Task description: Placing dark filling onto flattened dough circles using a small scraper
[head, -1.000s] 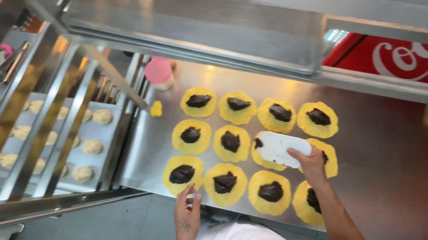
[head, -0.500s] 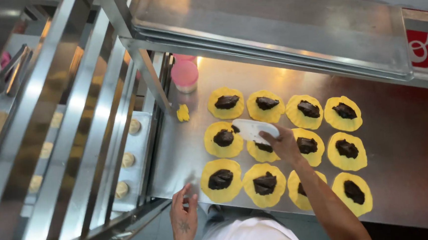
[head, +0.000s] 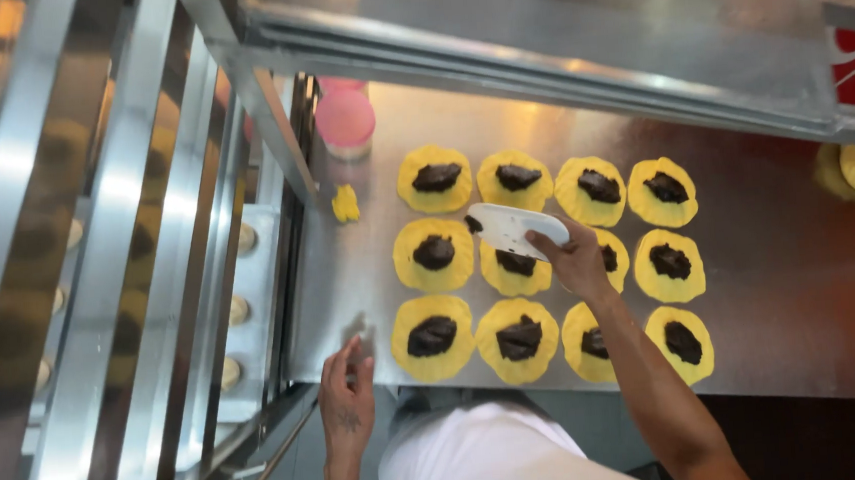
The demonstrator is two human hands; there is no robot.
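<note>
Overhead, the right hand (head: pixel 577 257) grips a white plastic scraper (head: pixel 515 228) by its near edge, holding it flat above the middle row of yellow dough rounds (head: pixel 435 254), between the second and third columns. The left hand (head: pixel 346 400) rests open-fingered at the steel table's (head: pixel 791 275) front edge, touching nothing else. Twelve rounds lie in three rows of four, each topped with dark filling (head: pixel 432 336). One pink-lidded jar (head: pixel 345 121) stands behind them.
</note>
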